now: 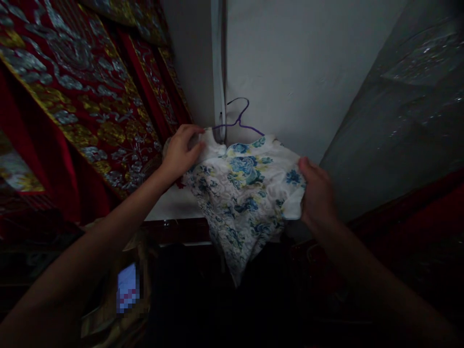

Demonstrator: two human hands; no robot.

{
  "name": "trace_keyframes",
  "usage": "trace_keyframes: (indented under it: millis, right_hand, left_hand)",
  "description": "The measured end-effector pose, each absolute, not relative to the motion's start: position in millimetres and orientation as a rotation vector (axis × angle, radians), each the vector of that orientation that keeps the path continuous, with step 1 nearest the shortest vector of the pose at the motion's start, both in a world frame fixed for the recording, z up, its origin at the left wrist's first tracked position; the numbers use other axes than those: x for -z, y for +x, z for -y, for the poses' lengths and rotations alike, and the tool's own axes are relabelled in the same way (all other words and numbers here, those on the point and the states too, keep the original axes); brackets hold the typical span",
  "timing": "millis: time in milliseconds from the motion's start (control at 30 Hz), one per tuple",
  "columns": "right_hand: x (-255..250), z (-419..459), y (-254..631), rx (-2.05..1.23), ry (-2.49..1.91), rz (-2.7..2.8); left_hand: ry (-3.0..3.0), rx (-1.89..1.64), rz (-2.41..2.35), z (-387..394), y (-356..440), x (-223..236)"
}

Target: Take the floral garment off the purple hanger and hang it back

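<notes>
A small white garment (pixel 242 193) with blue and yellow flowers hangs on a purple wire hanger (pixel 237 121) against the pale wall. My left hand (pixel 181 150) grips the garment's left shoulder, close to the hanger's arm. My right hand (pixel 317 193) is closed on the garment's right sleeve and side. The cloth is stretched between both hands, and its lower part hangs down to a point.
Red fabrics embroidered in gold and silver (pixel 83 92) hang at the left. A grey plastic-covered surface (pixel 406 111) slants at the right. A white strip (pixel 217 63) runs down the wall behind the hanger. Dark furniture (pixel 181 227) lies below.
</notes>
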State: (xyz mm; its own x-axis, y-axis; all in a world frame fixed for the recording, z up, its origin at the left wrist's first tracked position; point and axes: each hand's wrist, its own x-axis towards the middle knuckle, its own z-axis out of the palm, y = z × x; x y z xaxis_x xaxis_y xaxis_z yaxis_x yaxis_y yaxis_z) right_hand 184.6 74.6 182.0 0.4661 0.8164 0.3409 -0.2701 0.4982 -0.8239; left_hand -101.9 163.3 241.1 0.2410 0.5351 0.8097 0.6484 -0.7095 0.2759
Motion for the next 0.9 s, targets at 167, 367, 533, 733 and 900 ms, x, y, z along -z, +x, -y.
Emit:
trace_keyframes:
  millis: [167,367,533,733,900]
  right_hand:
    - [-149.0,-18.3,169.4,-0.579,-0.853,1.048]
    - [-122.9,7.9,155.2,-0.319,-0.324,2.426]
    - [-126.7,-44.6,173.5,0.006,-0.653,2.11]
    - [-137.1,-95.6,182.0,-0.761,-0.886,1.933]
    - [-152.5,-97.3,178.5,-1.429,-0.869,1.426]
  left_hand:
    - [-2.761,1.972,1.392,-123.6,-87.2,-249.3]
    - [-3.409,1.871,2.232,-47.6,-74.8,-250.7]
    - [-3.078,1.186,2.168,-11.5,-120.1,-241.5]
    - [-2.798,1.016,1.707,-21.7,-145.8,-258.7]
    - [-2.477,1.474,1.586,-69.0,-146.2,-245.0]
